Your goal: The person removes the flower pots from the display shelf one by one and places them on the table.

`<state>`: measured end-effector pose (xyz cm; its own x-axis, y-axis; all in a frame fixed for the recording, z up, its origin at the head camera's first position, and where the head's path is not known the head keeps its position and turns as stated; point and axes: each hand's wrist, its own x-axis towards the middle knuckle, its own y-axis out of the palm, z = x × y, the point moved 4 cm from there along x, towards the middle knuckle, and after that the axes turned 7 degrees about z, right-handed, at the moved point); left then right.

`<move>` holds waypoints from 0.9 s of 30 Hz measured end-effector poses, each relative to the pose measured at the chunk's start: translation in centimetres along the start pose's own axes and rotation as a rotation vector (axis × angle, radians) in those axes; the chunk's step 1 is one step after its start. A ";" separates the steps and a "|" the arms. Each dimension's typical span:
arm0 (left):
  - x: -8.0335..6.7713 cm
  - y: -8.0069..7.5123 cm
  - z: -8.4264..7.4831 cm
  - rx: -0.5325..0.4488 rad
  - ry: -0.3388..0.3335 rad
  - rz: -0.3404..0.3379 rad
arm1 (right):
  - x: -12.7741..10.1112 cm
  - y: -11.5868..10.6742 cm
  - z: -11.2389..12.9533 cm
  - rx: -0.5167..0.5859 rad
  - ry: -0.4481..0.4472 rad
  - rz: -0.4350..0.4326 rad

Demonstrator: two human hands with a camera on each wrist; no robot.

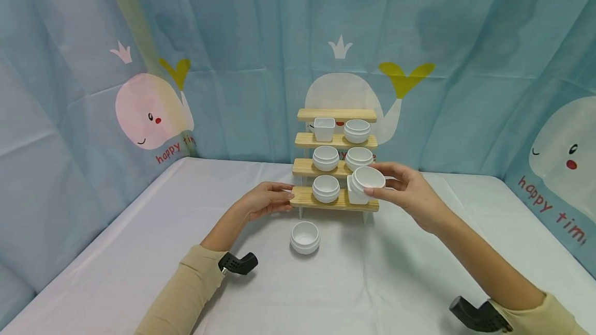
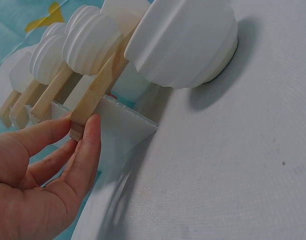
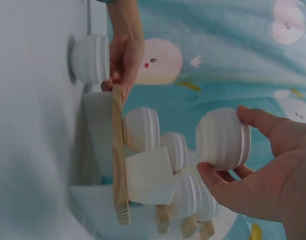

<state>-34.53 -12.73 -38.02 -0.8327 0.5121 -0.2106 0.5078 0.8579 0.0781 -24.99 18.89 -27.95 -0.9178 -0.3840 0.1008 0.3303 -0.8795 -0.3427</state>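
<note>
My right hand holds a round white ribbed pot by its sides, raised in front of the lowest board's right end. In the right wrist view this pot is apart from the stand, between thumb and fingers. My left hand pinches the left end of the lowest board of a tiered wooden stand; the left wrist view shows thumb and fingers on the board end. On that board stand a round white pot and a square white pot, partly hidden behind the held one.
Two round pots stand on the second board. The third board carries a square pot and a round pot. Another round pot sits on the white tablecloth before the stand. A blue whale-print curtain hangs behind.
</note>
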 end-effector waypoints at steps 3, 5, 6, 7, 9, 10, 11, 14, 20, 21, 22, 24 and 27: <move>0.0 0.0 0.0 0.002 0.001 0.003 | -0.2 0.2 -0.1 -0.003 0.001 0.006; 0.1 0.0 0.0 0.003 0.001 0.004 | -0.2 0.4 -0.1 -0.008 0.000 0.012; 0.1 0.0 0.0 0.004 0.001 0.004 | -0.3 0.4 -0.2 -0.011 -0.001 0.014; 0.1 0.0 0.0 0.005 0.000 0.004 | -0.3 0.5 -0.2 -0.010 -0.002 0.018; 0.1 0.0 0.0 0.005 0.001 0.005 | -0.3 0.7 -0.3 -0.001 -0.006 0.025; 0.1 0.0 0.0 0.006 0.001 0.004 | -0.3 0.9 -0.3 0.005 -0.005 0.028; 0.2 0.0 0.0 0.005 0.000 0.004 | -0.4 1.0 -0.3 0.015 -0.009 0.031; 0.2 0.0 0.1 0.004 0.000 0.006 | -0.5 1.3 -0.4 0.041 -0.020 0.039; 0.2 0.0 0.0 -0.003 -0.007 0.008 | -0.5 1.7 -0.6 0.046 -0.028 0.044; 0.2 0.0 0.0 -0.006 -0.007 0.006 | -0.5 1.8 -0.6 0.045 -0.028 0.046; 0.2 0.0 0.0 -0.006 -0.008 0.006 | -0.5 1.9 -0.7 0.045 -0.025 0.047; 0.2 0.0 -0.1 -0.005 -0.009 0.005 | -0.5 2.0 -0.7 0.045 -0.021 0.052; 0.1 0.0 -0.1 -0.004 -0.013 0.003 | -0.4 2.2 -0.8 0.041 -0.018 0.058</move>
<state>-34.65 -12.67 -37.94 -0.8281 0.5143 -0.2228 0.5095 0.8564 0.0831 -24.10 17.35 -29.53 -0.8928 -0.4394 0.0990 0.3919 -0.8662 -0.3100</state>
